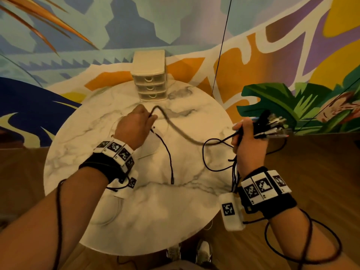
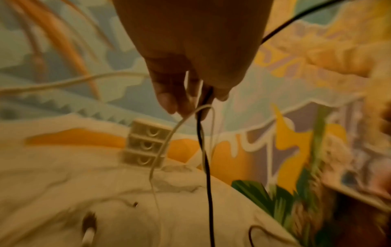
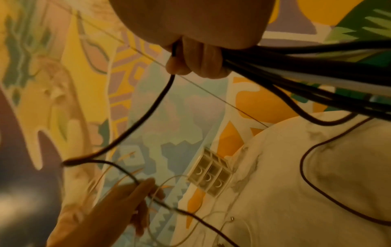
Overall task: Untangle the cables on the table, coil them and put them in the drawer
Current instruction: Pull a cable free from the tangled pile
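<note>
A black cable [image 1: 183, 136] stretches in mid-air above a round marble table [image 1: 81, 152], running from the person's left hand [image 1: 134, 127] to the right hand [image 1: 247, 141]. The left hand, raised over the middle of the table, pinches the black cable between thumb and fingers; the left wrist view shows a thin white cable [image 2: 167, 142] looped through the same fingers and trailing down to the tabletop. The right hand, held past the table's right edge, is clenched around a bundle of cables [image 1: 270, 123], mostly black with a few pale ones, whose ends fan out to the right beyond the fist. More black cable hangs from that fist in a loose loop [image 1: 206, 158] over the table's right side, and another black strand [image 1: 169, 160] drops from the left hand and lies on the marble with its plug end toward the person. A small cream three-drawer unit [image 1: 151, 82] stands at the far edge of the table, all three drawers closed. Behind the table rises a brightly painted mural wall [image 1: 194, 26], and both wrists wear black bands with printed marker tags.
</note>
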`<state>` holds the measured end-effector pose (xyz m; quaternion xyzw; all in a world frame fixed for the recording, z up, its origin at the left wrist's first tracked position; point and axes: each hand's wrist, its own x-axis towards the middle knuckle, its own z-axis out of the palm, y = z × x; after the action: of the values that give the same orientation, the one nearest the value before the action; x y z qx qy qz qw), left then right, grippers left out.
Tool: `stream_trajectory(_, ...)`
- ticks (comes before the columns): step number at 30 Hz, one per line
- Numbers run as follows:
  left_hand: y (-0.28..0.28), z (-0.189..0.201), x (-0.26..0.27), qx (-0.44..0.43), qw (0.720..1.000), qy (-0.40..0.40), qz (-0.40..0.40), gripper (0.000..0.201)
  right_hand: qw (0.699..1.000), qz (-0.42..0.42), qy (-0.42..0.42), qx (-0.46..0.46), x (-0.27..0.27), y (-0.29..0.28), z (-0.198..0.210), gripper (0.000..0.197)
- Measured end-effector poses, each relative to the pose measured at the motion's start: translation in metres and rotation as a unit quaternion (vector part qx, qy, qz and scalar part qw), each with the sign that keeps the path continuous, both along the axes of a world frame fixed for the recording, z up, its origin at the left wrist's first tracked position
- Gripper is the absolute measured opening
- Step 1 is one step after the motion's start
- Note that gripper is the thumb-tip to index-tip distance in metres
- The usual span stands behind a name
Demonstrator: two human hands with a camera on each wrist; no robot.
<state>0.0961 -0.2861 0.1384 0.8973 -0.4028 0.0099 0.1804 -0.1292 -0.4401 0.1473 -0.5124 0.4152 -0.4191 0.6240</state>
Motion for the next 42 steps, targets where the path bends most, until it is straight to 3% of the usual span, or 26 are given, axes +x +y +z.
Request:
stream_trajectory(2,-0.010,0.010,-0.022,0.101,0.988,-0.103,-0.054,0.035,0.996,0.068,0.031,-0.038,0.006,0.006,0.002,0.034)
stream_trajectory(4,-0.017,0.017,-0.044,0.174,0.968,-0.154,-0.092,0.033,0.980,0.166,0.092,-0.058,0.014,0.013,0.005,0.032)
stream_trajectory(8,-0.028,0.023,-0.081,0.278,0.933,-0.183,-0.135,0.030,0.934,0.303,0.186,-0.041,0.027,0.023,0.003,0.039)
stream_trajectory(11,-0.037,0.028,-0.102,0.303,0.926,-0.157,-0.160,0.029,0.901,0.357,0.244,-0.014,0.032,0.028,-0.003,0.044)
stream_trajectory(14,-0.040,0.020,-0.102,0.261,0.940,-0.140,-0.167,0.022,0.895,0.354,0.273,0.004,0.028,0.027,-0.006,0.039)
stream_trajectory(17,-0.030,-0.001,-0.077,0.157,0.970,-0.089,-0.165,0.026,0.916,0.315,0.247,-0.027,0.018,0.022,-0.005,0.038)
stream_trajectory(19,-0.020,-0.023,-0.056,0.142,0.974,-0.040,-0.169,0.031,0.928,0.291,0.228,-0.038,0.009,0.019,-0.004,0.039)
stream_trajectory(21,-0.002,-0.054,-0.033,0.221,0.964,0.008,-0.147,0.044,0.937,0.274,0.208,-0.053,-0.001,0.012,-0.001,0.041)
stream_trajectory(24,0.027,-0.087,-0.010,0.396,0.912,0.093,-0.064,0.066,0.942,0.264,0.194,-0.077,-0.017,-0.003,0.003,0.040)
stream_trajectory(26,0.026,-0.086,-0.002,0.426,0.900,0.089,-0.028,0.067,0.943,0.268,0.184,-0.074,-0.024,-0.009,0.003,0.038)
stream_trajectory(28,0.010,-0.064,-0.005,0.362,0.928,0.080,-0.036,0.068,0.943,0.274,0.179,-0.064,-0.026,-0.009,-0.001,0.041)
stream_trajectory(30,-0.015,-0.041,-0.023,0.190,0.966,0.130,-0.116,0.063,0.941,0.281,0.181,-0.054,-0.024,-0.006,-0.006,0.043)
stream_trajectory(32,-0.032,-0.034,-0.049,0.060,0.946,0.277,-0.157,0.051,0.937,0.291,0.184,-0.051,-0.023,-0.004,-0.006,0.043)
stream_trajectory(34,-0.032,-0.052,-0.070,0.121,0.899,0.399,-0.138,0.031,0.943,0.287,0.167,-0.036,-0.026,-0.004,-0.001,0.042)
stream_trajectory(35,-0.027,-0.065,-0.072,0.184,0.895,0.386,-0.126,0.027,0.948,0.278,0.151,-0.025,-0.027,-0.006,0.003,0.041)
stream_trajectory(37,-0.015,-0.085,-0.062,0.266,0.916,0.279,-0.108,0.030,0.959,0.256,0.119,-0.003,-0.034,-0.009,0.008,0.039)
stream_trajectory(40,-0.002,-0.090,-0.038,0.228,0.955,0.179,-0.059,0.032,0.963,0.242,0.120,-0.005,-0.044,-0.013,0.004,0.040)
stream_trajectory(42,0.001,-0.089,-0.030,0.237,0.956,0.161,-0.063,0.033,0.960,0.245,0.135,-0.004,-0.046,-0.013,-0.005,0.041)
